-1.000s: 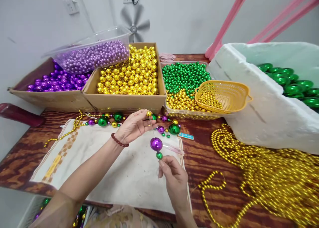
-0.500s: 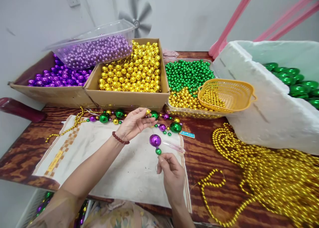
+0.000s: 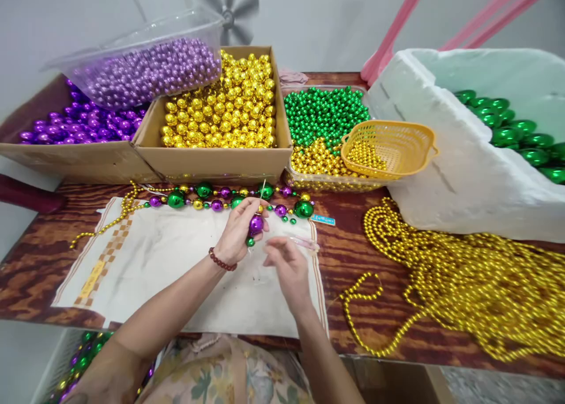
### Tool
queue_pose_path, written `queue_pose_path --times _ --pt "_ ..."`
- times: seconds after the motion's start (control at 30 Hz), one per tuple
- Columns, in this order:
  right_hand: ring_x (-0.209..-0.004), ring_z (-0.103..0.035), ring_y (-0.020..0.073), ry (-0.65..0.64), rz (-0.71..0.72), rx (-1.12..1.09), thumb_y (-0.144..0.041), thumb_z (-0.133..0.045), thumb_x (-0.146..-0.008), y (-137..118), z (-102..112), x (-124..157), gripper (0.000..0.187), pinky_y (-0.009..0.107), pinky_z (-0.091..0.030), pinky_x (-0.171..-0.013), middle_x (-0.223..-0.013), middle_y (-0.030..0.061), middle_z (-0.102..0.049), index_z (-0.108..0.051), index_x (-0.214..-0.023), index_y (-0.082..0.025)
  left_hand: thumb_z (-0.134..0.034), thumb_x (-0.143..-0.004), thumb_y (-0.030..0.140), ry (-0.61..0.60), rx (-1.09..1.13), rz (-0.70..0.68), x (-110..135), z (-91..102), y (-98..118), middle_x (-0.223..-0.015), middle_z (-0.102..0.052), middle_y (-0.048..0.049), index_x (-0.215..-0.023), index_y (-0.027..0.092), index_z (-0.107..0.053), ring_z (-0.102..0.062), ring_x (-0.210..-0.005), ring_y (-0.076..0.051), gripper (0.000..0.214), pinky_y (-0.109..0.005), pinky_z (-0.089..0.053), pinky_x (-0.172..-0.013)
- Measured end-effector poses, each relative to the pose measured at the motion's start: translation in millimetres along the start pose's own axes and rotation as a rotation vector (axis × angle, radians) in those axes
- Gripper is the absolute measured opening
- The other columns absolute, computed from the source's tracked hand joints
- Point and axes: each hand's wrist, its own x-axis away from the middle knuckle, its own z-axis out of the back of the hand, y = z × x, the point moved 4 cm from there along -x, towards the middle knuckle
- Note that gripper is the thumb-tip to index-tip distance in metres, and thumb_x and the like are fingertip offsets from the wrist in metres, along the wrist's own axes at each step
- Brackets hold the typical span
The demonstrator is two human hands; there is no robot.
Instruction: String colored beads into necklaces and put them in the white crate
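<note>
My left hand (image 3: pixel 236 233) is closed around a thin needle (image 3: pixel 263 188), whose tip points up above the fingers. Strung below are a gold bead, a large purple bead (image 3: pixel 256 224) and a small green bead (image 3: pixel 251 241), lying against the fingers. To the right, my right hand (image 3: pixel 289 268) is a short way from the beads, its thumb and fingers curled together; whatever is between them is too small to make out. Behind the hands, a string of green, purple and gold beads (image 3: pixel 176 200) lies along the back of the white cloth (image 3: pixel 176 268).
Behind stand a box of purple beads (image 3: pixel 79 156), a tilted clear tub (image 3: pixel 185 24), a box of gold beads (image 3: pixel 212 166) and a yellow basket (image 3: pixel 415 167) over a tray of small beads. Gold bead strands (image 3: pixel 477 292) and a foam box (image 3: pixel 424 151) lie right.
The gold bead has moved down the needle to the purple one, and my left hand now surrounds the beads. My right hand has come away from the green bead. The view has shifted slightly.
</note>
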Motion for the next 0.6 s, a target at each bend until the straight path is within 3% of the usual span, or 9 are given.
queue_pose_path --times 0.1,0.23,0.37,0.5,0.6 --pt "-0.05 -0.05 0.0072 0.115 0.068 0.01 -0.038 -0.067 -0.083 -13.9 22.6 -14.9 0.025 0.022 -0.044 -0.051 -0.075 -0.0024 -0.063 -0.068 -0.098 -0.018 -0.069 -0.08 0.044 -0.167 -0.205 0.16 3.9 -8.9 -8.5 -0.066 -0.057 0.0018 -0.084 0.016 -0.064 -0.054 -0.045 -0.007 0.028 -0.014 -0.022 -0.032" --pt "-0.044 -0.044 0.0065 0.023 0.062 -0.129 -0.037 -0.07 -0.081 -24.9 39.9 -34.6 0.02 0.021 -0.038 -0.045 -0.056 -0.0056 -0.053 -0.069 -0.083 -0.017 -0.064 -0.081 0.038 -0.352 -0.383 0.278 11.6 -16.7 -18.6 -0.065 -0.059 0.0009 -0.077 0.015 -0.063 -0.054 -0.044 -0.006 0.023 -0.015 -0.022 -0.032" --pt "-0.04 -0.044 0.0035 0.221 0.145 -0.371 -0.047 -0.071 -0.082 -29.8 59.4 -38.0 0.03 0.02 -0.044 -0.046 -0.067 -0.005 -0.061 -0.06 -0.077 -0.02 -0.059 -0.082 0.03 -0.499 -0.461 0.303 16.5 -17.0 -14.3 -0.055 -0.056 0.002 -0.077 0.014 -0.065 -0.048 -0.039 -0.005 0.018 -0.016 -0.02 -0.032" --pt "-0.052 -0.059 0.0082 -0.05 0.012 -0.34 -0.044 -0.082 -0.072 -27.5 31.6 -24.0 0.033 0.02 -0.048 -0.048 -0.074 -0.0016 -0.066 -0.064 -0.083 -0.019 -0.059 -0.083 0.029 -0.532 -0.479 0.282 18.3 -17.7 0.6 -0.057 -0.055 0.0022 -0.078 0.013 -0.065 -0.049 -0.041 -0.005 0.017 -0.015 -0.021 -0.032" --pt "-0.049 -0.059 0.0094 -0.08 -0.035 -0.424 -0.048 -0.084 -0.069 -37.7 31.2 -13.4 0.037 0.02 -0.044 -0.041 -0.072 -0.0025 -0.066 -0.061 -0.081 -0.021 -0.061 -0.083 0.029 -0.609 -0.56 0.338 27.2 -16.3 7.3 -0.059 -0.056 0.0026 -0.08 0.013 -0.066 -0.049 -0.042 -0.005 0.018 -0.015 -0.023 -0.033"
